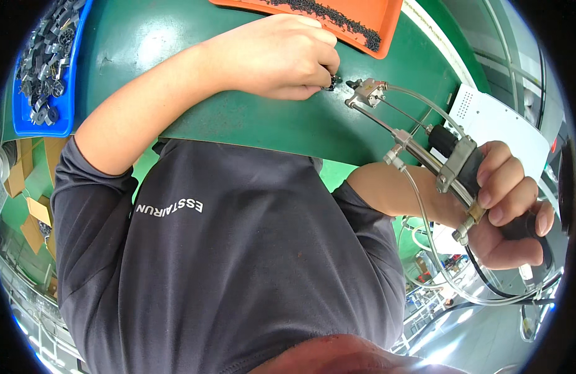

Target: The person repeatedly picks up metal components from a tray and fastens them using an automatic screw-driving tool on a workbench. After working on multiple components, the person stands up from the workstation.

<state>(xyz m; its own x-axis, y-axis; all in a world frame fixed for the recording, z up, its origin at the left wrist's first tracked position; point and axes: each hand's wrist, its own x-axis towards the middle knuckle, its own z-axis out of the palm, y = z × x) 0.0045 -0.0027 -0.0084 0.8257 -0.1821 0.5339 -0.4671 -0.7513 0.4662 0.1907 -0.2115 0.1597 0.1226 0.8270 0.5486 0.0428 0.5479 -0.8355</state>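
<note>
Blue tray [62, 121], upper left: heaped with grey and black parts [43, 68], probably parked there for left-side reach without crowding the middle.

Left hand [288, 56], upper centre: fingers curled in, pinching a small black part [331, 82] at the fingertips. Looked like a tucked pinch to steady it, with its outer end exposed toward the tool. Couldn't tell if the part rested on the bench.

Orange tray [390, 31], top, right of centre: fine black pieces [337, 23] banked along the near side; walls likely stopped them scattering.

Metal hand tool [422, 153]: ran diagonally from upper centre to the right, its head [370, 93] just beside the pinched part. Contact unclear. Clear hose [418, 193] looped low, presumably out of the fingers' way.

Right hand [506, 193], right side: wrapped firmly round the tool's dark handle [518, 229], probably to carry its weight and hold its angle.

Surface: green bench [232, 121], smooth, with glare at upper left.

Room: cardboard boxes [32, 234] at far left, green floor [334, 174] showing past the shirt, white boxy unit [496, 118] at upper right, cables and greyish floor at lower right.
</note>
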